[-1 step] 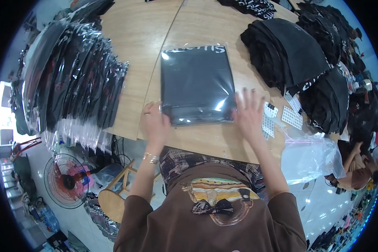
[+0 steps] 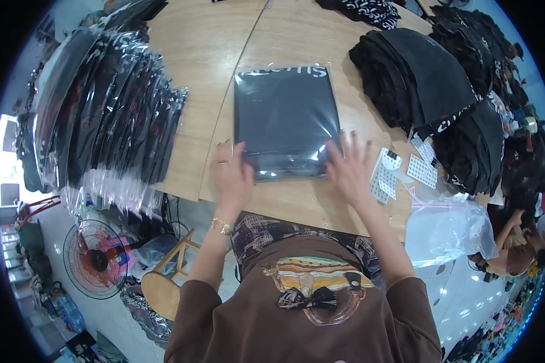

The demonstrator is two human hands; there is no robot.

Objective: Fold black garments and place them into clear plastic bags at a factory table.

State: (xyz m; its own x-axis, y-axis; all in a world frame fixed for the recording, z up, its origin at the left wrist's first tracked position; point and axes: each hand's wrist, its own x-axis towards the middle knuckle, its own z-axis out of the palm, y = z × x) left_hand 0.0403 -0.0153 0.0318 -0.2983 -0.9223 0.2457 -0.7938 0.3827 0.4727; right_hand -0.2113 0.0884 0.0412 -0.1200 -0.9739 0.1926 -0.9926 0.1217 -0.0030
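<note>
A folded black garment in a clear plastic bag [image 2: 286,121] lies flat on the table in front of me, pale lettering along its far edge. My left hand [image 2: 232,180] is at the bag's near left corner, fingers stretched out and a little blurred, the inner ones at its edge. At the near right corner is my right hand [image 2: 350,169], palm down with its fingers spread; thumb and forefinger touch the bag. Neither hand grips anything. Just right of that hand lie white sticker sheets [image 2: 384,178] with rows of small dark marks.
Many bagged black garments [image 2: 106,115] stand in a row at the left. Folded dark garments [image 2: 415,78] are piled at the right. Clear empty bags [image 2: 445,230] hang over the table's near right edge. A fan [image 2: 97,259] and a wooden stool [image 2: 161,293] are below left.
Both hands have shifted inward, so their fingers now reach the bag's near corners. The bagged garment has hardly moved. The sticker sheets beside my right hand look slightly more spread.
</note>
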